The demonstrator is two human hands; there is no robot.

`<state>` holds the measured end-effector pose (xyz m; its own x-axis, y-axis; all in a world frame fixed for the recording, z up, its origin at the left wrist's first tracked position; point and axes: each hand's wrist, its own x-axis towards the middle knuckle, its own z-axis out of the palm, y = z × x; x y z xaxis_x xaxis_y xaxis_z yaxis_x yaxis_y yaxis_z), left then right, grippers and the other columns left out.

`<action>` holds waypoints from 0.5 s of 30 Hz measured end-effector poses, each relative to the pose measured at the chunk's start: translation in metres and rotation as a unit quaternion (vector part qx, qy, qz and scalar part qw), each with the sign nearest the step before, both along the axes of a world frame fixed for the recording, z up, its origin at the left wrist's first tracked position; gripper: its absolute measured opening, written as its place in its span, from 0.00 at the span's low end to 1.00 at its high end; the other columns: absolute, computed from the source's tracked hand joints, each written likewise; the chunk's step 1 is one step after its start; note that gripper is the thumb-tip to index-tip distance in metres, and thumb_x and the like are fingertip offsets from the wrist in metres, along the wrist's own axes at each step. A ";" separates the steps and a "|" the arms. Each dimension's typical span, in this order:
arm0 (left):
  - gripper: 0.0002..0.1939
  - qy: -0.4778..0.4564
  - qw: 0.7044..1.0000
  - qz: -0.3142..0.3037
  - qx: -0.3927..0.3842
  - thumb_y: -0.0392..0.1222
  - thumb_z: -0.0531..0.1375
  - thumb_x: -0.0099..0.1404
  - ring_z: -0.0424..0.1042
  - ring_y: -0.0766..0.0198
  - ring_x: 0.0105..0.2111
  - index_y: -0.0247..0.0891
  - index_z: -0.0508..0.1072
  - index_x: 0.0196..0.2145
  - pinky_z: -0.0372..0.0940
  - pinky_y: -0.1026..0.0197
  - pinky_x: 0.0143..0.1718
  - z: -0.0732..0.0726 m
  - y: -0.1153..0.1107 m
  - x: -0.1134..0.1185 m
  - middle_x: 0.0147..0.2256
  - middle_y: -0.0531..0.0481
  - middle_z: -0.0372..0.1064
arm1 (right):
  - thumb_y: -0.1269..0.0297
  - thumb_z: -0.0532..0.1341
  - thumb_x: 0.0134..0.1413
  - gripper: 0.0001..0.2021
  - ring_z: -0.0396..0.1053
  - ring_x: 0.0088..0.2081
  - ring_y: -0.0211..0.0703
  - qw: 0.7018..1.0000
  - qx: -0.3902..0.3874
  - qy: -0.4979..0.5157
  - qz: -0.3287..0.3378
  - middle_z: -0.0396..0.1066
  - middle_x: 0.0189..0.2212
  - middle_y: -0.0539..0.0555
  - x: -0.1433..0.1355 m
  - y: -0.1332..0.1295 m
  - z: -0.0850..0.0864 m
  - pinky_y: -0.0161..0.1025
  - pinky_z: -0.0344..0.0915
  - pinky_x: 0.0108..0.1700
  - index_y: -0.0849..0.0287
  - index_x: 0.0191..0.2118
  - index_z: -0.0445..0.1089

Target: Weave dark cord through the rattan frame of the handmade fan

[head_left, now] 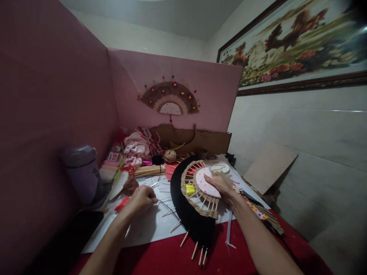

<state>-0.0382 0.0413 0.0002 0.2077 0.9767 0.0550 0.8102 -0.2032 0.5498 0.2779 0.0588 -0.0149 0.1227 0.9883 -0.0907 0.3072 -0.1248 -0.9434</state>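
A half-finished hand fan [195, 214] stands tilted in front of me, with a wide black outer band, an inner band of woven tan cord and thin wooden sticks poking past its edge. My right hand [219, 184] grips it at the pink dotted half-circle [205, 182], thumb on the front; the other fingers are hidden behind. To the left, my left hand [143, 198] is closed in a pinch on a black cord [169, 207], which runs down toward the fan's lower sticks. Yellow shows through the gaps between the sticks.
Behind lie a bundle of sticks [146, 170], a twine ball [170, 156], pink cloth [137, 147] and cardboard [212, 141]. A purple container [82, 177] stands left. A finished fan [172, 97] hangs on the pink panel. White paper [140, 233] covers part of the red tablecloth [160, 259].
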 end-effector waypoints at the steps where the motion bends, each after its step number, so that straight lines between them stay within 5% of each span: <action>1: 0.09 0.002 1.000 -0.004 0.011 0.41 0.58 0.46 0.66 0.62 0.25 0.34 0.75 0.21 0.54 0.63 0.26 0.000 0.000 0.000 0.21 0.48 0.70 | 0.50 0.58 0.48 0.19 0.66 0.24 0.42 0.993 0.044 -0.110 -0.029 0.68 0.18 0.54 0.000 0.001 -0.001 0.36 0.59 0.27 0.62 0.20 0.66; 4: 0.11 -0.036 0.999 0.022 0.013 0.44 0.57 0.47 0.64 0.63 0.23 0.34 0.74 0.20 0.53 0.63 0.26 -0.002 0.003 0.001 0.20 0.49 0.67 | 0.48 0.55 0.49 0.19 0.66 0.28 0.44 0.915 0.146 -0.356 -0.124 0.69 0.23 0.55 -0.001 -0.001 -0.002 0.37 0.56 0.29 0.60 0.25 0.70; 8: 0.12 -0.155 0.986 0.037 -0.043 0.46 0.56 0.44 0.57 0.67 0.20 0.33 0.70 0.18 0.49 0.63 0.23 -0.005 0.006 0.003 0.16 0.53 0.61 | 0.54 0.54 0.52 0.15 0.65 0.38 0.46 0.839 0.251 -0.446 -0.185 0.69 0.34 0.58 -0.009 -0.011 0.007 0.38 0.56 0.36 0.58 0.33 0.71; 11: 0.13 -0.180 0.981 0.028 -0.064 0.47 0.56 0.43 0.51 0.69 0.18 0.33 0.69 0.18 0.46 0.64 0.21 -0.005 0.005 0.005 0.14 0.56 0.54 | 0.61 0.53 0.54 0.11 0.64 0.38 0.44 0.844 0.325 -0.406 -0.130 0.69 0.32 0.56 -0.027 -0.020 0.020 0.39 0.57 0.40 0.58 0.31 0.70; 15: 0.15 -0.206 0.975 0.000 -0.079 0.49 0.54 0.44 0.51 0.70 0.18 0.32 0.70 0.20 0.45 0.64 0.21 -0.001 -0.001 0.007 0.15 0.57 0.54 | 0.68 0.55 0.51 0.07 0.65 0.34 0.41 0.880 0.335 -0.328 0.081 0.70 0.29 0.52 -0.069 -0.033 0.033 0.37 0.58 0.39 0.57 0.27 0.70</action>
<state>-0.0311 0.0403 -0.0011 0.1988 0.9799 -0.0172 0.5149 -0.0895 0.8526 0.2089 0.0258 0.0181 -0.2149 0.8022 0.5570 0.7753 0.4869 -0.4022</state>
